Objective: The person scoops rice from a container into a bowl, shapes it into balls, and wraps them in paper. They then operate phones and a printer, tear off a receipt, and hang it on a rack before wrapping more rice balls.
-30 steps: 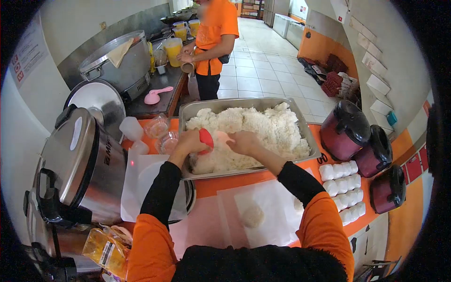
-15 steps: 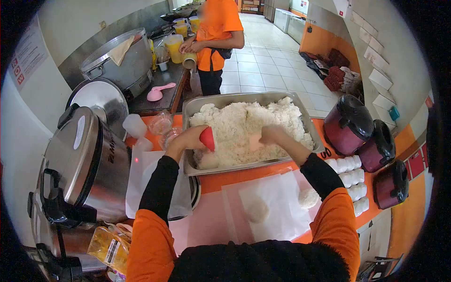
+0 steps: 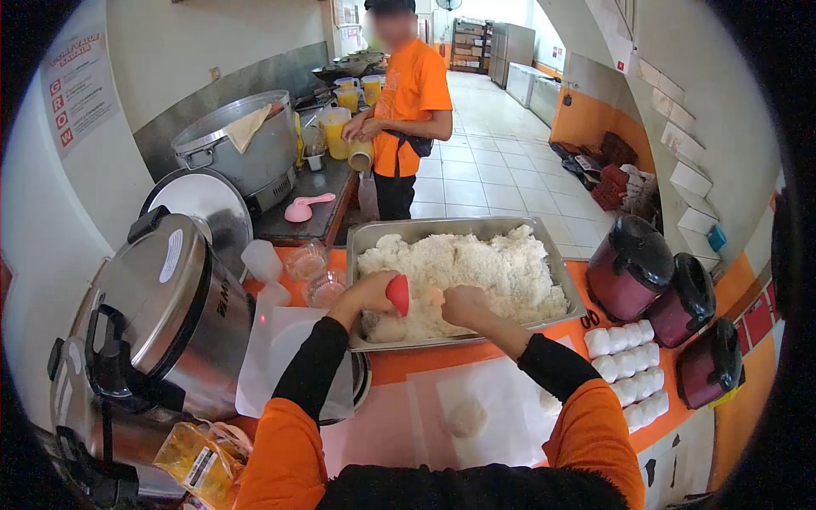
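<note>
A large steel tray (image 3: 459,225) heaped with white cooked rice (image 3: 476,263) lies in front of me. My left hand (image 3: 370,293) is closed round a red cup or small bowl (image 3: 397,295) over the tray's left part. My right hand (image 3: 466,306) grips a pale pink rice paddle (image 3: 436,297), mostly hidden behind my fingers, close to the cup at the rice. On the white paper sheets (image 3: 501,399) nearer to me sits a rounded portion of rice (image 3: 467,418). Another portion (image 3: 550,401) is partly covered by my right sleeve.
Steel rice cookers (image 3: 170,297) crowd the left side, with clear plastic containers (image 3: 306,259) nearby. White wrapped bundles (image 3: 629,374) and maroon cookers (image 3: 631,259) line the right. A person in orange (image 3: 416,93) stands beyond the tray, holding a container (image 3: 361,155). A pink scoop (image 3: 308,207) lies on the dark counter.
My right hand has moved left with the paddle, nearer the red cup. My left hand keeps the cup over the rice. The camera view has tilted upward.
</note>
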`<state>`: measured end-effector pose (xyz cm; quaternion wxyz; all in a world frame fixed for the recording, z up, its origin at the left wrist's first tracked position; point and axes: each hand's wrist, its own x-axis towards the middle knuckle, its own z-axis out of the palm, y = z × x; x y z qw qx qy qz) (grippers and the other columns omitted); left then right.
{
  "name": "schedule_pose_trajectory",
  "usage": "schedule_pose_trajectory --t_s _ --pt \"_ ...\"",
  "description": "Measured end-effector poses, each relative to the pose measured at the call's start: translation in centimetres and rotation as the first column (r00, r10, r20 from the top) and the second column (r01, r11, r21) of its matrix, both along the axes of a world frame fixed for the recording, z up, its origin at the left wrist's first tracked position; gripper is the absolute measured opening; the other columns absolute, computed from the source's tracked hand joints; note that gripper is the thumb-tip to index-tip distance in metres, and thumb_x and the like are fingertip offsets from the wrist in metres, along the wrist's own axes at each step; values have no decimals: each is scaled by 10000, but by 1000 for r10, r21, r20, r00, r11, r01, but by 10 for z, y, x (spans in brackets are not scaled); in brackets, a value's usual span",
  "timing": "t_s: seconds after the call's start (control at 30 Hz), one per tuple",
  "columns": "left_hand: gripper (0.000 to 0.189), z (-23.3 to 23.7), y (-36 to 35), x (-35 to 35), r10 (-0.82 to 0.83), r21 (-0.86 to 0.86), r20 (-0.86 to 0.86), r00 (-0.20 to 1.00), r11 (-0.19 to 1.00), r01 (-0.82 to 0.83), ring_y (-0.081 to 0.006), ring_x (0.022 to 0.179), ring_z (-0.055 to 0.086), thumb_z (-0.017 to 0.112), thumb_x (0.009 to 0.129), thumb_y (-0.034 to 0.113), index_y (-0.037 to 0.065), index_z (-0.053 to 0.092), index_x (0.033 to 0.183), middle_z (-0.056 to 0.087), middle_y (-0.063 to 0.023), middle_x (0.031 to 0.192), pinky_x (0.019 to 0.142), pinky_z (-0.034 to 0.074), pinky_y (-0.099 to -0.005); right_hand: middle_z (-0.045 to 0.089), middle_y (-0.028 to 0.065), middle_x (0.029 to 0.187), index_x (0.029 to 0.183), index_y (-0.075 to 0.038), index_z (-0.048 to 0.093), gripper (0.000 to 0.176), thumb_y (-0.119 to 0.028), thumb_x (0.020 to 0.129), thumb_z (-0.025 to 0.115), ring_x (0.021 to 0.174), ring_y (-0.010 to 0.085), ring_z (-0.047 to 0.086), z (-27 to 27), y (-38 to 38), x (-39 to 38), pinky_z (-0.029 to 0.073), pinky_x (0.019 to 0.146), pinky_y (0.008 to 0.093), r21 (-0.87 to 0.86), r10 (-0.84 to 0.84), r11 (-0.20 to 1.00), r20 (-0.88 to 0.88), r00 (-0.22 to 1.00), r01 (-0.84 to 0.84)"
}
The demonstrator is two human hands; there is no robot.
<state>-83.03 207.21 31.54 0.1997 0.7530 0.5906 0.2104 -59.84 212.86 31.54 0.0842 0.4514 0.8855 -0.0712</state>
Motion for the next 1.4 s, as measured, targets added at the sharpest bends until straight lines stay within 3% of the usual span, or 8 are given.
schedule_pose_trajectory --t_s 0.5,0.7,0.93,1.0,1.1,1.2,1.33,1.4 --pt "609 -12 1 12 73 95 -77 994 993 -65 -368 994 599 823 518 291 41 590 1023 638 -184 1033 855 479 -431 678 165 914 1001 -96 641 301 -319 834 527 886 351 651 7 -24 -17 510 761 469 12 27 1000 -234 972 -25" --pt "729 -6 -15 25 172 186 -57 983 970 -159 -375 1050 567 815 539 284 37 515 1155 587 -189 1123 896 467 -435 679 167 866 1097 -112 610 340 -318 841 523 812 350 661 26 -51 -16 520 701 472 87 17 996 -238 971 4" --pt "896 -10 -42 54 415 384 411 812 728 -567 -355 1173 471 850 553 211 31 386 1298 467 -184 1245 951 438 -433 644 233 794 1217 -63 576 447 -327 876 459 714 369 644 48 -27 21 512 664 500 307 48 946 -453 890 105" --pt "931 -7 -48 58 412 408 477 776 679 -611 -336 1195 445 859 545 181 25 364 1317 444 -181 1255 961 433 -421 677 157 792 1280 -95 556 441 -327 918 454 611 275 608 41 -8 35 504 614 429 269 7 944 -599 801 193" --pt "927 -16 -51 60 360 470 534 765 626 -622 -323 1170 484 867 550 164 12 366 1315 474 -193 1245 966 435 -397 457 -31 569 1342 -145 522 415 -315 970 449 498 93 439 48 -8 46 371 464 272 -367 -302 927 -856 419 -81" --pt "940 -13 -55 61 269 387 650 711 688 -614 -317 1153 517 871 558 163 1 360 1331 510 -200 1235 964 442 -381 598 -40 865 1328 -118 533 405 -309 981 453 620 76 375 70 -49 40 406 598 266 -601 -463 781 -739 490 -168" --pt "943 -13 -57 62 294 336 670 682 698 -632 -310 1129 551 873 559 165 -5 373 1340 544 -195 1225 945 459 -374 668 102 975 1298 -86 545 413 -345 998 428 716 197 557 -2 -58 4 465 712 339 -71 4 979 -931 366 -193" --pt "944 -15 -59 56 338 385 595 729 676 -628 -314 1126 555 872 549 158 -3 385 1342 550 -193 1223 937 466 -378 648 165 1078 1293 -71 540 422 -350 1003 413 880 256 605 13 -69 2 464 814 352 -236 -106 951 -854 509 -199"
